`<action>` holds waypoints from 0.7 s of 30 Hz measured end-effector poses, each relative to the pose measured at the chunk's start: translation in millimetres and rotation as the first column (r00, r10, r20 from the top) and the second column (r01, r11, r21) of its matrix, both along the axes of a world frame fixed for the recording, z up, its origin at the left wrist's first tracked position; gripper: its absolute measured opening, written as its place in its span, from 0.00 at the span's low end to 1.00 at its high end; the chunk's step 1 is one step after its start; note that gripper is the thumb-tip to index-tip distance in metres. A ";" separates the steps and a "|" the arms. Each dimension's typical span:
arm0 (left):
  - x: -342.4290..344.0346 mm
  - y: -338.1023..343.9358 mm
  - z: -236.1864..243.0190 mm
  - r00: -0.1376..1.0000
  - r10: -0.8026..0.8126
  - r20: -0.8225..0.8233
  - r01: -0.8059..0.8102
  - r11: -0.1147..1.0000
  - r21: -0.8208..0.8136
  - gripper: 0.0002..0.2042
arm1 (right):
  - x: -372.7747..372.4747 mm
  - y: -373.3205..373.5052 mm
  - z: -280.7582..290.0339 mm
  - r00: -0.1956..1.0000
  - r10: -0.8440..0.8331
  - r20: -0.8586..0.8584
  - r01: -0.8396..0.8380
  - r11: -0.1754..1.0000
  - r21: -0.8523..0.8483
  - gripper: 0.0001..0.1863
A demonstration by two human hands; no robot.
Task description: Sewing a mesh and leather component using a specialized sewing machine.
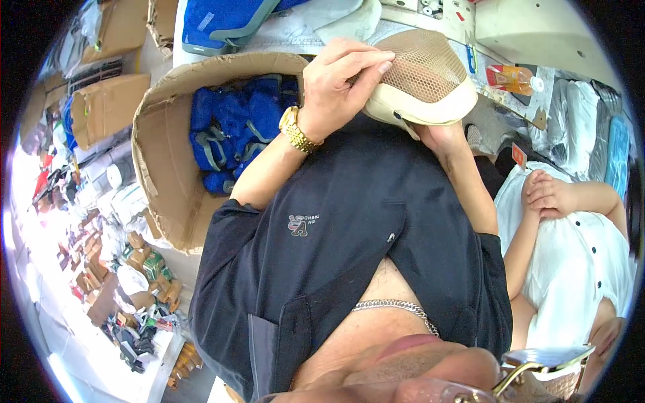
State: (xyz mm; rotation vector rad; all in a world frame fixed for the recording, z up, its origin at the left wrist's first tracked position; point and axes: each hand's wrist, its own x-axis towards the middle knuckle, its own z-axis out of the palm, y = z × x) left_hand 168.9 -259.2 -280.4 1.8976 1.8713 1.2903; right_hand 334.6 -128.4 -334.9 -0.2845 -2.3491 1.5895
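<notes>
Held up at the top of the view, out in front of the chest, between the two hands: a domed beige mesh piece (pixel 426 64) with a smooth cream band (pixel 433 109) along its near edge. On its left side, the left hand (pixel 342 84), thumb and fingertips pinched together at the mesh. Under its near right side, the right hand (pixel 440 138), palm partly in sight, fingers hidden behind the piece; cannot tell how tightly closed. Hands apart from each other, with the piece bridging the gap.

On the left wrist, a gold watch (pixel 299 131). Behind both forearms, a dark shirt (pixel 349 201). Just beside the left forearm, an open cardboard box (pixel 161 144) with a heap of blue pieces (pixel 259 111) inside. Beyond the left hand, on the work surface, pale cloth (pixel 346 20) and a blue item with grey trim (pixel 222 23). To the right of the mesh, a bottle of orange liquid (pixel 510 80), lying on its side. Farther right, a co-worker's clasped hands (pixel 547 195), above white clothing (pixel 571 269).
</notes>
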 end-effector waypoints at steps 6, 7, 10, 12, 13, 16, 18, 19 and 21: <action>-2.1 3.8 -31.1 0.905 0.360 0.227 -0.391 0.914 0.108 0.13 | 12.9 -6.4 -21.4 0.968 -0.193 0.157 0.243 0.597 -0.764 0.26; 0.0 2.7 -29.4 0.903 0.365 0.227 -0.400 0.908 0.129 0.13 | 15.3 -5.0 -24.3 0.946 -0.278 0.169 0.275 0.406 -0.872 0.26; 15.9 -1.6 -22.0 0.916 0.343 0.210 -0.356 0.934 0.030 0.12 | 17.5 -3.8 -30.0 0.976 -0.220 0.001 0.152 0.668 -0.728 0.26; 25.0 2.6 -22.6 0.941 0.214 0.262 -0.211 0.977 -0.039 0.12 | 16.4 -4.9 -31.1 0.981 -0.195 0.008 0.174 0.855 -0.489 0.26; 27.2 5.3 -24.0 0.913 0.171 0.370 -0.148 0.985 -0.091 0.12 | 15.1 -5.6 -31.4 0.976 -0.209 0.058 0.179 0.627 -0.758 0.27; 29.6 9.7 -29.0 0.694 0.225 0.684 -0.162 0.974 -0.156 0.11 | 15.3 -10.0 -31.5 0.973 -0.221 0.063 0.165 0.482 -0.861 0.28; 23.1 10.1 -31.0 0.401 0.160 0.902 -0.260 0.964 -0.055 0.12 | 18.1 -12.7 -32.5 0.977 -0.215 0.004 0.156 0.698 -0.699 0.27; 20.2 9.2 -31.3 0.276 0.141 0.951 -0.317 0.947 -0.048 0.12 | 19.6 -14.4 -33.6 0.981 -0.191 -0.022 0.124 0.716 -0.687 0.27; 15.6 3.9 -30.3 0.365 0.136 0.921 -0.370 0.929 0.009 0.11 | 22.6 -17.1 -36.1 0.973 -0.230 0.034 0.225 0.895 -0.385 0.26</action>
